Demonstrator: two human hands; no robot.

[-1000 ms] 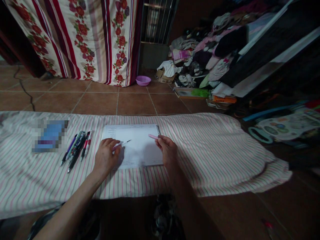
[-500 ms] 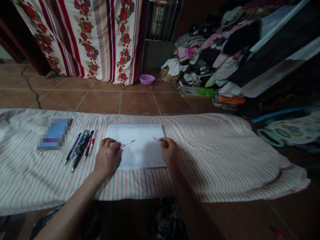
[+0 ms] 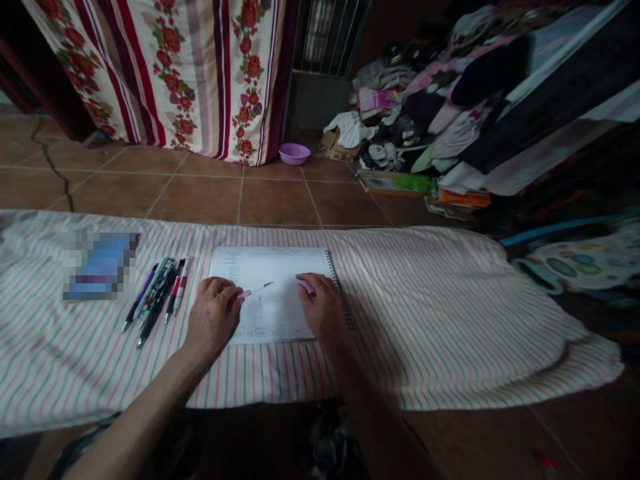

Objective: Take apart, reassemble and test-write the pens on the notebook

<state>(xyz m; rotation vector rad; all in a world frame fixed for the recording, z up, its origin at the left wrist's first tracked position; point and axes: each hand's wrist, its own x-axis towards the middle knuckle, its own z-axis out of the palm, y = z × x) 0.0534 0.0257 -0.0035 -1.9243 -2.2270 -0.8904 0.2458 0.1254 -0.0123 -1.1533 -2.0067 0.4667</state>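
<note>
A white spiral notebook [image 3: 273, 277] lies open on a striped cloth [image 3: 425, 313] spread over the floor. My left hand [image 3: 213, 319] rests on the notebook's left edge, its fingers pinched around a thin pen refill [image 3: 256, 290] whose tip points right. My right hand [image 3: 323, 308] lies over the page's right part, closed on a pink pen barrel [image 3: 304, 285] that peeks out between the fingers. Several pens [image 3: 157, 297] lie side by side just left of my left hand.
A blurred blue item [image 3: 100, 267] lies on the cloth at far left. Beyond the cloth are brown floor tiles, a floral curtain [image 3: 200, 73], a small purple bowl [image 3: 293, 154] and a heap of clothes [image 3: 425, 113]. Toys [image 3: 575, 260] sit at right.
My right hand has moved left across the page with the pink barrel, closer to my left hand. The left hand with the refill has stayed nearly in place.
</note>
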